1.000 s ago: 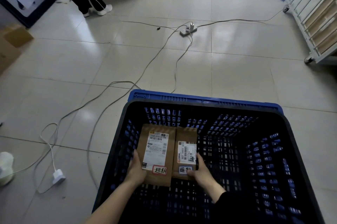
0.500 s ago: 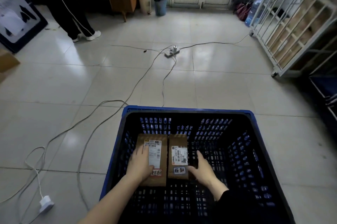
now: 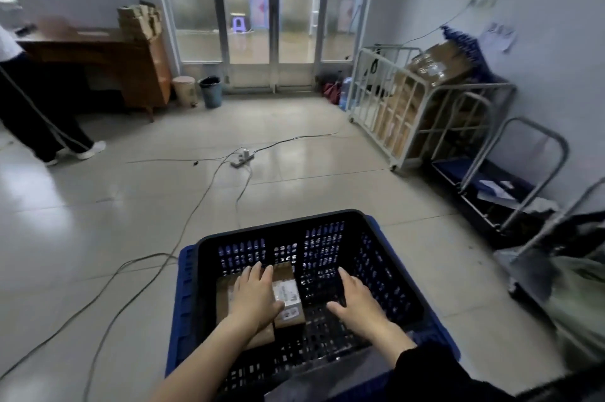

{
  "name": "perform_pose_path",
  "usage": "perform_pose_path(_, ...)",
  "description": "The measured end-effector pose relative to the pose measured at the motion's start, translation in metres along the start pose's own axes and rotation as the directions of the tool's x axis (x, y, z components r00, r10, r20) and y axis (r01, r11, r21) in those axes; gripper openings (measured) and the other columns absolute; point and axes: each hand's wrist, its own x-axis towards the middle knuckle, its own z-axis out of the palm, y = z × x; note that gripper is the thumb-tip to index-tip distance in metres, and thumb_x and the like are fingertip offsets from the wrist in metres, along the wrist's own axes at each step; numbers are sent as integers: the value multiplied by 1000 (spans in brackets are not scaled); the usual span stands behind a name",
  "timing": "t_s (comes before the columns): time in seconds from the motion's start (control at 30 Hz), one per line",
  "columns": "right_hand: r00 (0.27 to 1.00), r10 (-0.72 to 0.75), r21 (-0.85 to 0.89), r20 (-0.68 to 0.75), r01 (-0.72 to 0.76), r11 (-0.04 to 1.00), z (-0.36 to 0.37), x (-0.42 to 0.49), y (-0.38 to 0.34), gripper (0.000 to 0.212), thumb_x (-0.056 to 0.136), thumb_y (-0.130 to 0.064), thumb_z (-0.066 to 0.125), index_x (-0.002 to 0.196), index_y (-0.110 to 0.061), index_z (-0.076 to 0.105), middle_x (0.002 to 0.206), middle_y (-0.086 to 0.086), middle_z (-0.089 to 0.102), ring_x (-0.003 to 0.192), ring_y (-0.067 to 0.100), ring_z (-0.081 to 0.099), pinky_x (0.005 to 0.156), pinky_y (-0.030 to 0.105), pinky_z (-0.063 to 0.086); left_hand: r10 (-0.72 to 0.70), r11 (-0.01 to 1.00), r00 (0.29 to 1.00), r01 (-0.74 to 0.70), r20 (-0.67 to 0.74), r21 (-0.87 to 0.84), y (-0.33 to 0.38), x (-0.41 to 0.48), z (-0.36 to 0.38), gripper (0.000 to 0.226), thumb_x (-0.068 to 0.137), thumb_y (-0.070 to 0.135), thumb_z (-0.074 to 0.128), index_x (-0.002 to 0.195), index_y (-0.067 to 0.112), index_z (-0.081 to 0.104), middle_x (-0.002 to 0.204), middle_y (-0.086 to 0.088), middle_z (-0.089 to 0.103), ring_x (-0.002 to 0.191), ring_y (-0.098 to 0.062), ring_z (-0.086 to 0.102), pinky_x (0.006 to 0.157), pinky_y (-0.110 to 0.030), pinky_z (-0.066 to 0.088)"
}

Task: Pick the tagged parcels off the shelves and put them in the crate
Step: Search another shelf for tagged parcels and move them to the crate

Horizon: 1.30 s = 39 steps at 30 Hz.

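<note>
A dark blue slatted crate (image 3: 386, 257) stands on the floor in front of me. Two brown parcels with white labels lie flat side by side on its bottom at the left. My left hand (image 3: 253, 298) rests flat with straight fingers over the left parcel (image 3: 224, 295) and partly over the right parcel (image 3: 288, 298). My right hand (image 3: 355, 301) hovers inside the crate to the right of the parcels, fingers straight, holding nothing.
Cables (image 3: 209, 192) and a power strip (image 3: 242, 159) trail across the tiled floor ahead. A white cage trolley (image 3: 415, 106) with cartons stands at the right, metal carts (image 3: 510, 185) nearer. A person's legs (image 3: 42, 126) are at the far left by a wooden desk (image 3: 131, 70).
My view has tilted up to show the room. Both hands have let go of the parcels; the left now lies flat on them and the right has drawn away to the right.
</note>
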Motion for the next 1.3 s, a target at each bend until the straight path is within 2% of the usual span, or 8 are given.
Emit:
perform_pose_path(0.23,980,40,-84,-196,-58,995,-48,-65,25,76,92,-42,52,150,-22,8,155,2,20,142,20,22,113,38,29,226,974,974,-226,-10,32,80,-22,-21,82,88,47,54,152,17,11,160,-9,6,147,-29,4,121,-38,9)
perform_pose_path(0.53,908,191,-116,-374,-250,961,-100,-173,79,74,91,-44,49,149,-17,13,152,7,26,138,26,27,111,39,29,442,893,895,-435,-52,113,160,-63,-45,77,91,46,51,151,15,15,159,-6,14,147,-27,10,120,-41,11)
perform_pose_path(0.63,864,253,-115,-434,-332,936,-109,-226,98,73,90,-45,48,149,-17,15,151,7,27,138,25,27,111,38,29,542,838,837,-531,-74,127,196,-94,-45,73,92,46,49,150,14,18,155,-4,24,145,-24,17,118,-38,15)
perform_pose_path(0.77,803,313,-101,-508,-416,904,-106,-299,119,71,90,-44,50,147,-14,20,151,7,28,138,25,28,111,37,29,638,770,763,-624,-108,136,234,-150,-37,58,93,42,48,141,13,33,142,-4,43,134,-22,35,111,-32,28)
perform_pose_path(0.93,722,394,-68,-569,-519,852,-96,-400,137,71,89,-45,52,146,-13,22,151,7,29,137,27,29,111,38,29,722,690,687,-707,-82,155,270,-226,-24,57,94,43,45,142,15,31,141,-3,43,133,-22,36,108,-32,31)
perform_pose_path(1.13,596,473,-3,-649,-623,782,-81,-515,156,67,90,-48,47,144,-14,27,145,6,36,132,25,37,108,36,32,817,577,569,-807,-96,123,309,-318,-6,49,94,41,45,136,16,39,135,-2,48,130,-22,39,104,-31,33)
perform_pose_path(1.3,500,566,73,-655,-704,707,-62,-611,169,68,92,-44,48,148,-16,19,152,7,27,138,25,29,110,38,30,885,465,460,-876,-69,129,347,-397,10,44,92,41,48,128,17,46,130,-4,52,126,-24,42,103,-33,35)
